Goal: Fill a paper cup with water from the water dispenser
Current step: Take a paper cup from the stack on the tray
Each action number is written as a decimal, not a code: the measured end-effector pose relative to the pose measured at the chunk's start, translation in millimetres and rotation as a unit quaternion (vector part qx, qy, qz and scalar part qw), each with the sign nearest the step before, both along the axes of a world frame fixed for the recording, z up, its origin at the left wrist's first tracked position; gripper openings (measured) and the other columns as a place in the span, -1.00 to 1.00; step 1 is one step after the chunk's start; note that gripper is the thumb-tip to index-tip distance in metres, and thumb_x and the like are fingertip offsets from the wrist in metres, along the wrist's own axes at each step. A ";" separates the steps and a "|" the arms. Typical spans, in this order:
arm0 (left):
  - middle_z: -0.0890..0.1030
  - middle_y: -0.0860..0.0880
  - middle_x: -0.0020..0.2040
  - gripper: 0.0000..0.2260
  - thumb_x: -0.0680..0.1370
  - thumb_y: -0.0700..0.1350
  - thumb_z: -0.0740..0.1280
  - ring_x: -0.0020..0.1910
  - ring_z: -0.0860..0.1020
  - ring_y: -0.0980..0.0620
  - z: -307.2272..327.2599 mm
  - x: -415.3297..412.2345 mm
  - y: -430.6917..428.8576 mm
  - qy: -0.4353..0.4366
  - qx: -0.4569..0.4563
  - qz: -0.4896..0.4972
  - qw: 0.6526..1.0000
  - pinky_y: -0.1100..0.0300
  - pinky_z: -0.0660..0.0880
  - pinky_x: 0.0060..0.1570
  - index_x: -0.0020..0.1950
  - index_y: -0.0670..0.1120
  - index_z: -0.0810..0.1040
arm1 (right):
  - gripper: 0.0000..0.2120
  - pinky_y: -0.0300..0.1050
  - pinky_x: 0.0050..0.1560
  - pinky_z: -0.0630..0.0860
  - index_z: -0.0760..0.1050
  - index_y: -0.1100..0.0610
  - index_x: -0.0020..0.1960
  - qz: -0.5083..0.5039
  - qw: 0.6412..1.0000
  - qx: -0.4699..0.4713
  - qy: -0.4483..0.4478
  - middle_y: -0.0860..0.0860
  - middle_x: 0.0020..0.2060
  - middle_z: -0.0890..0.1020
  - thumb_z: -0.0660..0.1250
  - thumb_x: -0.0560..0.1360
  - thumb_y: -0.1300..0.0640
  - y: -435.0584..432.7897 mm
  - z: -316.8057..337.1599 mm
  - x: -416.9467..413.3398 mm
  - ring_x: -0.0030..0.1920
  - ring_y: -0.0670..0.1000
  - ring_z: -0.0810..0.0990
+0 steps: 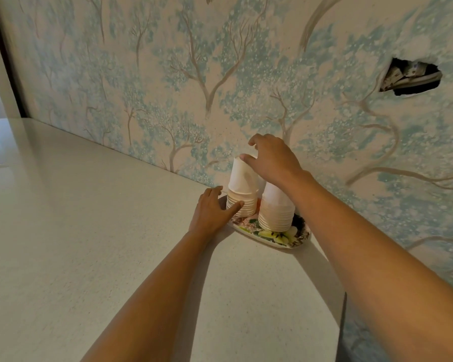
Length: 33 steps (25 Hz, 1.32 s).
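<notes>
Paper cup [242, 173], light and crushable, wants gentle sidewall pinching; right hand [273, 159] spread above, left hand [213, 212] open, steadying the stack [239, 205] at nine o'clock.

The tray [268, 237] sits on the countertop [89, 231], against the wall [220, 74] behind it. Two stacks of upturned paper cups stand on the tray: the left stack [242, 189] toward its far left end, the right stack [276, 207] just beside it, nearer the tray's middle. The left hand [213, 210] touches the left stack's lower rims from the left. The right hand [271, 159] hovers over both stacks, thumb at the left stack's top. A hole [411, 78] opens in the wall, up and right of the tray.
</notes>
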<state>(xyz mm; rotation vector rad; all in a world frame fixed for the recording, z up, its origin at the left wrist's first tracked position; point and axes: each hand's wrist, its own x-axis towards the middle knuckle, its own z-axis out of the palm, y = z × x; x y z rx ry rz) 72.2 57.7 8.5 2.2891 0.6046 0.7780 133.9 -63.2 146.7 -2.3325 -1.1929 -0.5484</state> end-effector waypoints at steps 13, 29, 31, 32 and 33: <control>0.56 -0.06 0.22 -0.44 0.36 0.29 0.32 0.15 0.48 0.00 -2.5 20.6 15.1 -0.048 -0.026 -0.072 0.996 0.02 0.46 0.16 0.25 0.01 0.49 | -0.43 -0.02 0.01 0.48 0.47 0.22 0.19 -0.022 0.999 -0.030 0.021 0.20 0.15 0.57 0.34 0.40 -0.20 28.6 -7.5 29.7 0.13 0.20 0.53; 0.39 -0.11 0.41 -0.38 0.44 0.24 0.27 0.36 0.34 -0.08 6.5 7.4 3.1 -0.023 -0.001 -0.041 0.999 -0.09 0.32 0.34 0.40 -0.04 0.31 | -0.65 -0.07 -0.06 0.58 0.39 0.02 0.01 0.105 0.839 0.370 0.385 0.08 0.10 0.52 0.47 0.33 0.00 -41.6 26.6 12.6 0.02 0.06 0.57; 0.34 -0.10 0.44 -0.39 0.46 0.24 0.24 0.41 0.29 -0.08 14.3 -2.1 -10.6 -0.058 -0.002 0.000 0.998 -0.07 0.26 0.35 0.42 -0.04 0.28 | -0.66 -0.08 -0.07 0.58 0.38 -0.02 -0.04 0.128 0.817 0.395 0.400 0.07 0.08 0.53 0.49 0.32 0.01 -49.8 18.0 4.9 -0.02 0.02 0.58; 0.34 -0.09 0.44 -0.41 0.47 0.23 0.23 0.41 0.29 -0.07 20.3 -7.9 -19.8 -0.093 -0.003 0.011 0.996 -0.07 0.26 0.35 0.41 -0.04 0.30 | -0.67 -0.06 -0.05 0.58 0.37 -0.05 -0.06 0.135 0.808 0.407 0.405 0.06 0.06 0.53 0.49 0.31 0.01 -53.3 13.2 -0.3 -0.04 0.00 0.58; 0.37 -0.08 0.42 -0.45 0.48 0.22 0.22 0.39 0.31 -0.05 28.2 -13.3 -29.9 -0.136 -0.011 0.012 0.991 -0.06 0.28 0.35 0.38 -0.03 0.33 | -0.66 -0.03 -0.01 0.58 0.37 -0.07 -0.07 0.139 0.801 0.416 0.408 0.05 0.04 0.55 0.49 0.30 0.00 -56.5 8.1 -5.3 -0.05 -0.01 0.59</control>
